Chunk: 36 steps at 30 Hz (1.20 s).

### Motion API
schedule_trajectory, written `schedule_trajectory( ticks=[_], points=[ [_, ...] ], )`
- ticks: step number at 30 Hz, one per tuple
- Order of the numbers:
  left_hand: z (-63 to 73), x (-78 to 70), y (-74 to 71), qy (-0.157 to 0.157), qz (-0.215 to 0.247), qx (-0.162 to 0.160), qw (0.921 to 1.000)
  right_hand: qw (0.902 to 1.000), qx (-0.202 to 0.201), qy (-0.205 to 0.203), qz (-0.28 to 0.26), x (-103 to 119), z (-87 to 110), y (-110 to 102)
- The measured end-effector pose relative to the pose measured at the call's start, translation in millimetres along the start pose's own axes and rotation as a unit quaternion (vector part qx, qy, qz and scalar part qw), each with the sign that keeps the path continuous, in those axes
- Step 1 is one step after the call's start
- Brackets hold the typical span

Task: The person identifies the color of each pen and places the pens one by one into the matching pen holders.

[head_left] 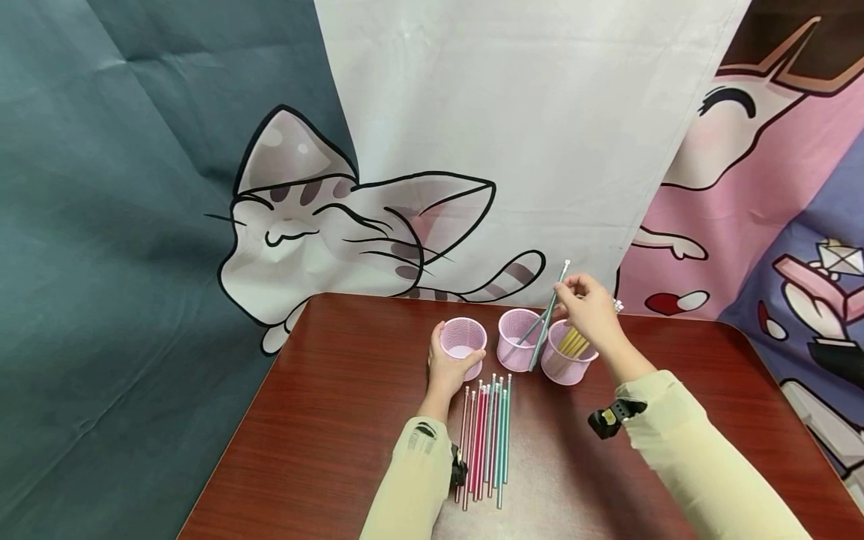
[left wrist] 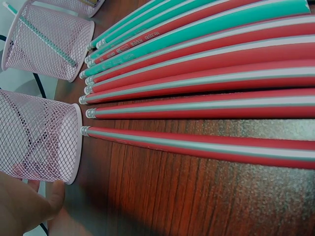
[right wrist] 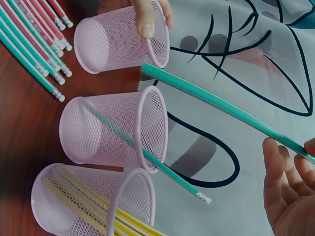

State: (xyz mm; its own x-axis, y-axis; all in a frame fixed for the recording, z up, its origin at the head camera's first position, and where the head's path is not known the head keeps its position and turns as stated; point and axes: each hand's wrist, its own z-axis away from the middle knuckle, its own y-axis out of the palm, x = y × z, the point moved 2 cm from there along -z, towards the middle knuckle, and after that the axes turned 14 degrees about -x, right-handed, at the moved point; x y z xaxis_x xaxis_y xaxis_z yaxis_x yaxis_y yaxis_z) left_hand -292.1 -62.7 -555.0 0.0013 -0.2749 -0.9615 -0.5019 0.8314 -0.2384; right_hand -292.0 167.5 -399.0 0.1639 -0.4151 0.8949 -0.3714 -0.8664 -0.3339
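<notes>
A slim green pencil (right wrist: 216, 105), its lower end flat, is hanging aslant outside the cups; the right hand (head_left: 589, 307) is pinching it between thumb and fingertips. A second green pencil (right wrist: 170, 172) is leaning in the middle cup (right wrist: 78, 132), and yellow pencils (head_left: 574, 343) are standing in the right cup (head_left: 563, 373). The left hand (head_left: 448, 373) is gripping the left cup (head_left: 464, 330). The head view is showing the held pencil's white eraser (head_left: 566, 264), which the right wrist view is leaving out; the left wrist view alone is revealing lettering on the loose red and green pencils (left wrist: 197, 86).

Three cups (right wrist: 115, 110), over a dozen pencils (left wrist: 197, 143)
</notes>
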Motion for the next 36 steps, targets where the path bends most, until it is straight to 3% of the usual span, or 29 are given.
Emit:
schedule_trajectory(
  ticks=[11, 19, 28, 36],
  points=[
    [0.3, -0.4, -0.7, -0.005, 0.005, 0.004, 1.0, 0.9951, -0.097, 0.018, -0.004, -8.0, -10.1, -4.9],
    [-0.8, 1.4, 0.2, 0.001, 0.01, 0.003, 0.9999, 0.9965, -0.063, 0.055, -0.013, -32.1, -8.4, 3.3],
    [-1.3, 3.1, 1.3, 0.0, 0.004, 0.001, 1.0, 0.9925, -0.047, 0.108, 0.033, -58.4, -1.2, 19.3],
    [-1.5, 3.7, 1.7, 0.0, 0.009, 0.002, 1.0, 0.9899, -0.038, 0.115, 0.075, -72.2, 3.0, 25.6]
  ],
)
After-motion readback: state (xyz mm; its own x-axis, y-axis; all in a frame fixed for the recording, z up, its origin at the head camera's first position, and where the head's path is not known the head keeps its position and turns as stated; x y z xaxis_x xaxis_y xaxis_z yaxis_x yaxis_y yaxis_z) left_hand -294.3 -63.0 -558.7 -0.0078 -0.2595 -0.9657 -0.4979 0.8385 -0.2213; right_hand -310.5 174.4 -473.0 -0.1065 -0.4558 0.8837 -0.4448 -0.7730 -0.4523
